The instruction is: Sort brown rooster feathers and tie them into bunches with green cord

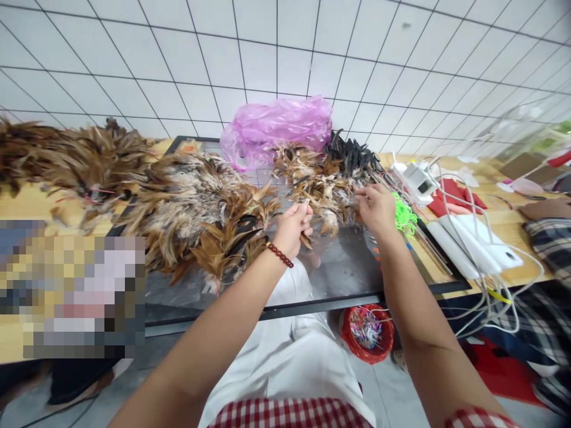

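My left hand (pixel 294 227), with a string of dark red beads (pixel 280 255) at the wrist, is closed in a pinch above the dark tabletop. A brown feather (pixel 306 241) pokes out below its fingers, and a pale tip shows at the top. My right hand (pixel 378 208) is at the right edge of a loose pile of brown feathers (pixel 319 187), fingers bent and slightly apart; nothing is visible between them. Left of my left hand spreads a big heap of brown and whitish feathers (pixel 191 190). Black feathers (pixel 350 156) lie behind my right hand.
A pink plastic bag (pixel 281 128) lies against the tiled wall. Bright green cord (pixel 404 215), a white device (pixel 419 181), cables and a white power strip (pixel 479 246) are at right. A red basket (pixel 368 356) stands below the edge. Another person's sleeve (pixel 551 244) is far right.
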A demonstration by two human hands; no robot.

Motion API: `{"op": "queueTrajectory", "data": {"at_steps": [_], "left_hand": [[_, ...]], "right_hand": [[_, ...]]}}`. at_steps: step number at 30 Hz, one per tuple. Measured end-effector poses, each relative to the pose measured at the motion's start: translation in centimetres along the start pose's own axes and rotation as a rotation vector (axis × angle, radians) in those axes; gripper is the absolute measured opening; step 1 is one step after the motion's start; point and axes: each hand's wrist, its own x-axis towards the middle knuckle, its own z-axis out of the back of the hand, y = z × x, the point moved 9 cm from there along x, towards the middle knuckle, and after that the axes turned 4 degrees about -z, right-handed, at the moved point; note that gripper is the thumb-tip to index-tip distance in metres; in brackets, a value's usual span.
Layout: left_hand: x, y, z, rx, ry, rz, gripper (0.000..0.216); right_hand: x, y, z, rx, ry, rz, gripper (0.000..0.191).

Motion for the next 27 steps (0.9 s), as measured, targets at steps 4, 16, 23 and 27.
{"op": "queueTrajectory", "data": {"at_steps": [4, 16, 23, 27], "left_hand": [[-0.2, 0.3, 0.1, 0.009, -0.017, 0.038, 0.030], [0.0, 1.2, 1.1, 0.026, -0.120, 0.077, 0.027], [-0.1, 1.0, 0.8, 0.042, -0.102, 0.064, 0.029], [-0.1, 1.0, 0.9, 0.041, -0.115, 0.055, 0.027]], "right_hand": [[0.1, -2.1, 0.3, -0.247, 0.015, -0.091, 0.026], [0.1, -0.3, -3.7, -0.325, 0.195, -0.128, 0.030], [1.0, -1.5, -4.2, 0.281, 0.211, -0.324, 0.032], [2.2, -2.9, -2.6, 0.350, 0.226, -0.310, 0.045]]}}
